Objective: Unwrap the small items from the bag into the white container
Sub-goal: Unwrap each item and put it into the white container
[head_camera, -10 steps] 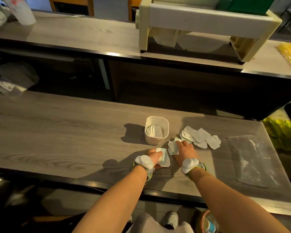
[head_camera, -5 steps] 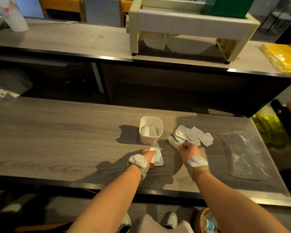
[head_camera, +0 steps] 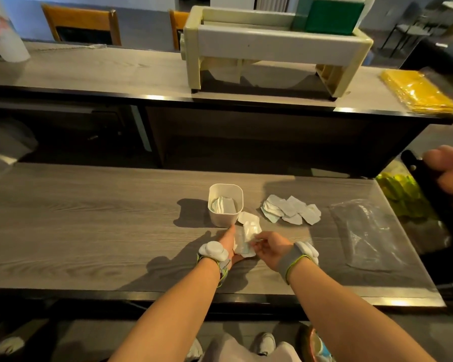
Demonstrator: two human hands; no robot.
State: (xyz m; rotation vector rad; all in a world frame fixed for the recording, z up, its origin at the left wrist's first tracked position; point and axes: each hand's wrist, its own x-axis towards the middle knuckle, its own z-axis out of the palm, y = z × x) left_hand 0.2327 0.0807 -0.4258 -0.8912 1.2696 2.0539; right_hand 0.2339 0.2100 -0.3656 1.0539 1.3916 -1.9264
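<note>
A square white container [head_camera: 225, 204] stands on the grey wooden counter, with pale unwrapped items inside. Just in front of it both hands hold one small white-and-green wrapped packet [head_camera: 247, 237]. My left hand [head_camera: 229, 242] grips its left side from below. My right hand [head_camera: 270, 248] pinches its right edge. A pile of small white packets [head_camera: 289, 213] lies to the right of the container. Further right, a clear plastic bag [head_camera: 368, 235] lies flat on the counter.
The counter's front edge [head_camera: 168, 295] runs close under my wrists. A raised shelf behind carries a cream dispenser [head_camera: 272, 50], a white cup [head_camera: 4, 35] and yellow bags [head_camera: 419, 91]. Another person's hand [head_camera: 450, 171] shows at the right edge.
My right hand left the pile with a packet and came to the left hand. Both hands now hold one packet in front of the container. The view tilted up a little.
</note>
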